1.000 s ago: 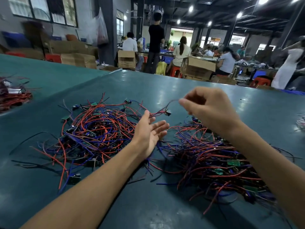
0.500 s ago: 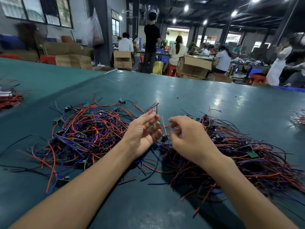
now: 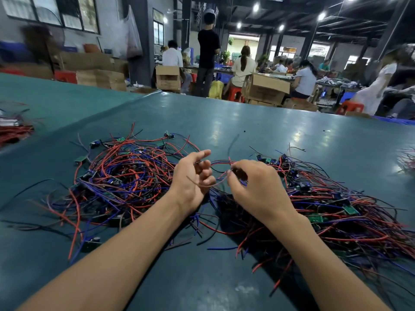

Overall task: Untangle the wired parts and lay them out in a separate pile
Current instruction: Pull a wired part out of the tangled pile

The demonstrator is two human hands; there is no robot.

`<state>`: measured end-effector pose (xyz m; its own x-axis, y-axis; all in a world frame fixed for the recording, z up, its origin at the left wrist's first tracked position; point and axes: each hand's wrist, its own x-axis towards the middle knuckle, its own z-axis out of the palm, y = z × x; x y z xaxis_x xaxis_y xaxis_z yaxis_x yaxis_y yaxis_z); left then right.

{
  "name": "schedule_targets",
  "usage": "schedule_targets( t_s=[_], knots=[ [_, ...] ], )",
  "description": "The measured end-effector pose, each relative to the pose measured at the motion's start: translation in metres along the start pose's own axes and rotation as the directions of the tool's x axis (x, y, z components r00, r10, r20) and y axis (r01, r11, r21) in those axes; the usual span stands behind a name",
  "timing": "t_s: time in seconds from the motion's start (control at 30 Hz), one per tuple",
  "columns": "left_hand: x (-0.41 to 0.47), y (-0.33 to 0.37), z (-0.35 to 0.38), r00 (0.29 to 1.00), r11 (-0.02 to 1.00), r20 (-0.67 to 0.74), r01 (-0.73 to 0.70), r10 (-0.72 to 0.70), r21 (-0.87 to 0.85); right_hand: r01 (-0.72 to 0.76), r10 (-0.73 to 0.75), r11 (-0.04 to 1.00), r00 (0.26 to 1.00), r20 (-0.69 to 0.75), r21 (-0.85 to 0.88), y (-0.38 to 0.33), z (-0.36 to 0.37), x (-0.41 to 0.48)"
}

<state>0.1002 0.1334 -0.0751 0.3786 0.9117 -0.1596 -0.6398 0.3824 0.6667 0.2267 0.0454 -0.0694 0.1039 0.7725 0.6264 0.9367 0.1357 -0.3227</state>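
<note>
1. Teal sheeting covers the table [image 3: 224, 122]; on it lie two heaps of red, blue and black leads with small green boards, a looser left pile [image 3: 125, 176] and a denser right pile [image 3: 336, 209]; they nearly meet in front of the person.
2. Both hands hover just above the gap between the heaps, close together but not touching; the right hand [image 3: 256, 187] is palm down, with its fingertips pinching one wired part [image 3: 221, 163]; the left hand [image 3: 193, 176] is turned palm inward with its fingers curled about the other end, though blur leaves its exact hold uncertain.
3. The held strand runs roughly left to right between the hands, sagging in a shallow loop; its right end disappears under the right hand, towards the dense heap, so the tangle it must come out of lies to the right and slightly away from the person.
4. I judge the step to be freeing this one piece; the left hand is nearer the looser heap, which is probably the sorted one, so a pull leftward along the strand's own length suits.
5. Risk, as I judge it: neighbouring leads in the right pile may snag and be dragged across with it.
</note>
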Motion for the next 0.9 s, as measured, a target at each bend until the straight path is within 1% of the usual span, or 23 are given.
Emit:
schedule_targets(
  t_s=[0.07,0.13,0.17,0.2,0.27,0.3,0.33,0.4,0.47,0.57,0.63,0.7,0.8,0.83,0.9],
  knots=[
    [-0.001,-0.003,0.001,0.999,0.996,0.019,-0.044,0.043,0.078,-0.064,0.090,0.981,0.986,-0.137,0.183,-0.004,-0.005,-0.004],
    [-0.001,-0.006,0.001,0.997,0.985,0.054,-0.071,0.063,0.158,-0.133,0.206,0.945,0.951,-0.229,0.300,-0.007,-0.010,-0.006],
    [-0.002,-0.007,0.002,0.995,0.978,0.074,-0.078,0.065,0.195,-0.172,0.281,0.911,0.924,-0.259,0.376,-0.008,-0.011,-0.005],
    [-0.003,-0.008,0.001,0.993,0.970,0.092,-0.088,0.069,0.228,-0.212,0.369,0.854,0.891,-0.266,0.475,-0.008,-0.012,-0.004],
    [-0.004,-0.009,0.000,0.989,0.953,0.122,-0.118,0.087,0.279,-0.252,0.528,0.672,0.823,-0.212,0.697,-0.008,-0.015,-0.001],
    [-0.004,-0.010,-0.001,0.986,0.947,0.135,-0.131,0.094,0.294,-0.244,0.574,0.569,0.802,-0.167,0.785,-0.008,-0.016,0.000],
    [-0.004,-0.011,-0.001,0.985,0.943,0.145,-0.138,0.098,0.302,-0.225,0.588,0.472,0.801,-0.114,0.852,-0.008,-0.018,0.001],
    [-0.004,-0.011,-0.001,0.980,0.939,0.172,-0.149,0.099,0.309,-0.195,0.554,0.310,0.833,-0.010,0.931,-0.010,-0.021,0.002],
    [-0.005,-0.011,0.000,0.959,0.926,0.264,-0.193,0.107,0.325,-0.190,0.503,0.225,0.862,0.053,0.956,-0.011,-0.020,0.002],
    [-0.010,-0.013,-0.001,0.892,0.905,0.439,-0.273,0.111,0.326,-0.203,0.445,0.209,0.891,0.092,0.957,-0.012,-0.016,0.001],
    [-0.011,-0.014,-0.001,0.864,0.899,0.490,-0.300,0.115,0.319,-0.194,0.394,0.221,0.914,0.095,0.956,-0.013,-0.014,0.000],
    [-0.010,-0.015,-0.001,0.853,0.901,0.504,-0.316,0.133,0.297,-0.196,0.365,0.220,0.925,0.106,0.956,-0.015,-0.014,-0.001],
    [-0.007,-0.013,-0.002,0.875,0.906,0.461,-0.308,0.149,0.291,-0.220,0.371,0.256,0.922,0.115,0.941,-0.017,-0.017,-0.001],
    [-0.006,-0.013,-0.002,0.884,0.899,0.444,-0.304,0.143,0.315,-0.230,0.397,0.272,0.911,0.108,0.935,-0.017,-0.020,0.000],
    [-0.005,-0.016,-0.003,0.898,0.872,0.421,-0.302,0.125,0.386,-0.250,0.495,0.279,0.865,0.085,0.927,-0.014,-0.027,0.009]
  ],
)
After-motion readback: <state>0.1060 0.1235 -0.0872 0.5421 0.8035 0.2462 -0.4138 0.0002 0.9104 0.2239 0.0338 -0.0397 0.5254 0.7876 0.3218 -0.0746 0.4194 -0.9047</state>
